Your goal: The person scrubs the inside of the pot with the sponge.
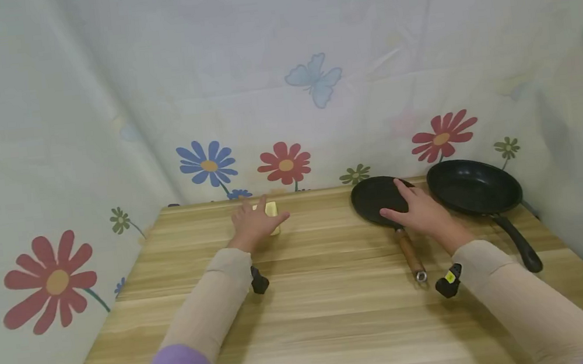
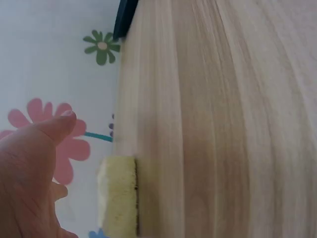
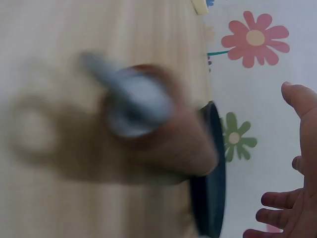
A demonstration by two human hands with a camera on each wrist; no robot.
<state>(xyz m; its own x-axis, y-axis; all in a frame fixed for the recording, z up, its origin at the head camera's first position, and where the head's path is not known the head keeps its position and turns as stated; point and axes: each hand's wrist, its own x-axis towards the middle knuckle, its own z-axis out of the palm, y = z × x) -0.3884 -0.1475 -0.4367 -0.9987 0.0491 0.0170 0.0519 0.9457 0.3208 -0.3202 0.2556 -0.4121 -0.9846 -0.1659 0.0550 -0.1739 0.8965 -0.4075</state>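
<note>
My left hand [image 1: 255, 225] is above a yellow sponge [image 1: 272, 210] near the table's back edge, hiding part of it. In the left wrist view the thumb and fingers are spread, apart from the sponge [image 2: 119, 196], which has a thin dark line along one side. Over a flat black pan [image 1: 374, 197] with a brown wooden handle [image 1: 410, 254], my right hand [image 1: 423, 209] has its thumb and fingers apart and holds nothing. The right wrist view shows that handle [image 3: 173, 144] large and blurred, its metal end toward the camera, with the fingers off to the side.
A deeper black frying pan [image 1: 473, 188] with a black handle [image 1: 519, 242] sits at the back right, beside the flat pan. Behind the wooden table [image 1: 336, 318] hangs a pale cloth [image 1: 238, 64] printed with flowers and a butterfly.
</note>
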